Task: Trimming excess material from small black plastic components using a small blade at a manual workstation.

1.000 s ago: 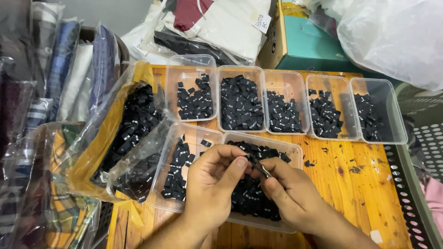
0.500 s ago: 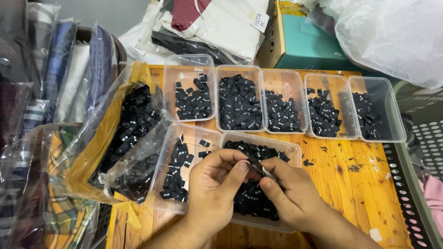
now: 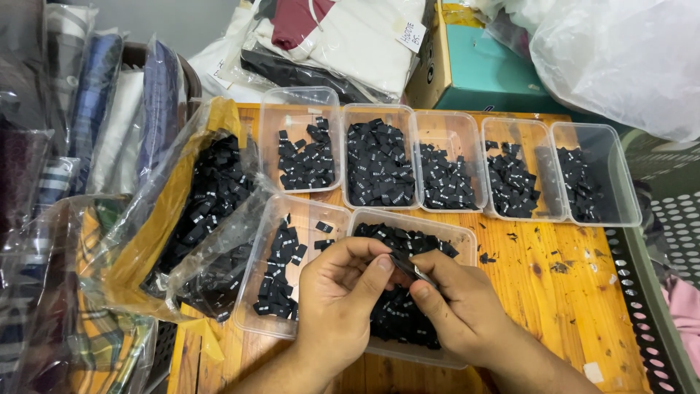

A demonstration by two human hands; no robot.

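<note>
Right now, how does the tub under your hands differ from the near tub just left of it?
The tub under the hands is packed with a deep heap of black labels; the near left tub holds one thin column, with bare floor beside it. The first is largely hidden by the left hand and right hand, which pinch one label; the second lies uncovered. Both are clear plastic, on the wooden table.

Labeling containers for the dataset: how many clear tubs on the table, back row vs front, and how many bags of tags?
Back-row tubs: 5
Front-row tubs: 2
Bags of black tags: 2, as far as I can tell
Total: 9
Both hands pinch one tag over the front right tub.
</note>
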